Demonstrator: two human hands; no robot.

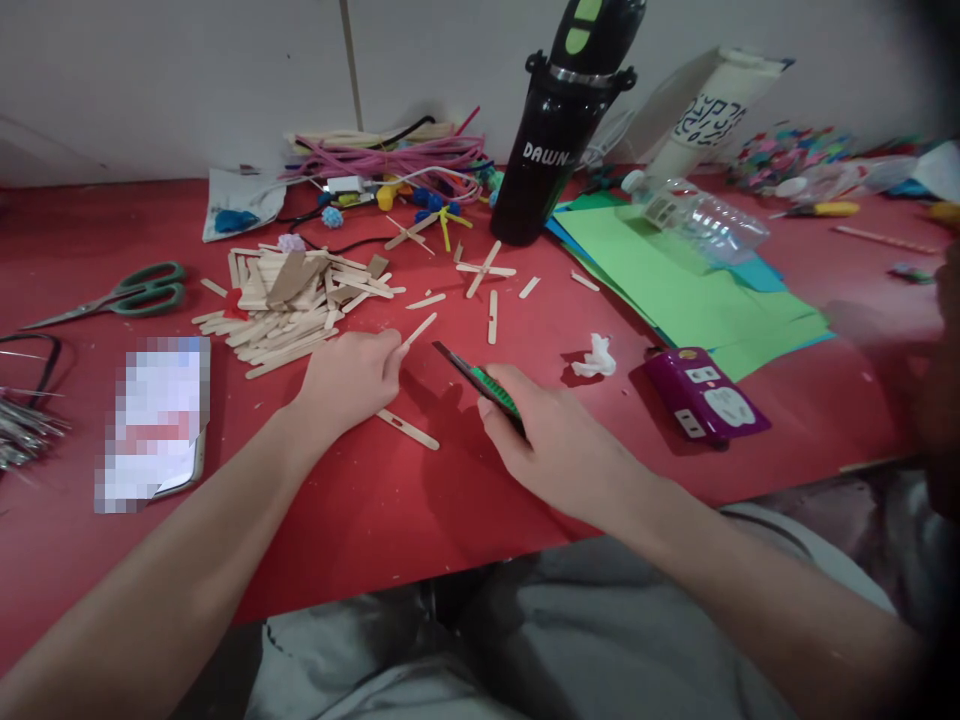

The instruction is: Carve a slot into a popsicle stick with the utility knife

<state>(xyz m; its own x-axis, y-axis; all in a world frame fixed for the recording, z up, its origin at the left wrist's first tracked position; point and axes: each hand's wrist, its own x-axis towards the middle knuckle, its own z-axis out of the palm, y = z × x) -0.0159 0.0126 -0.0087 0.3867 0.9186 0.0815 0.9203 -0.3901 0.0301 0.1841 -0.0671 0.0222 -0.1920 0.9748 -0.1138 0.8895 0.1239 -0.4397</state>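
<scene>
My left hand (352,380) pinches a wooden popsicle stick (421,328), whose free end points up and to the right. My right hand (544,435) is wrapped round a green utility knife (495,390); its dark blade points toward the stick without touching it. Below my left hand lies a slotted popsicle stick (412,430) on the red table. Farther back are another notched stick (493,317) and a pair of crossed sticks (486,269). A heap of popsicle sticks (285,310) spreads just beyond my left hand.
Green-handled scissors (154,290) and a phone (161,420) lie at left. A black bottle (536,150) stands at the back by the pipe cleaners (390,160). Green paper sheets (697,280), a plastic bottle (709,220) and a purple power socket box (701,395) are at right, near crumpled tissue (596,357).
</scene>
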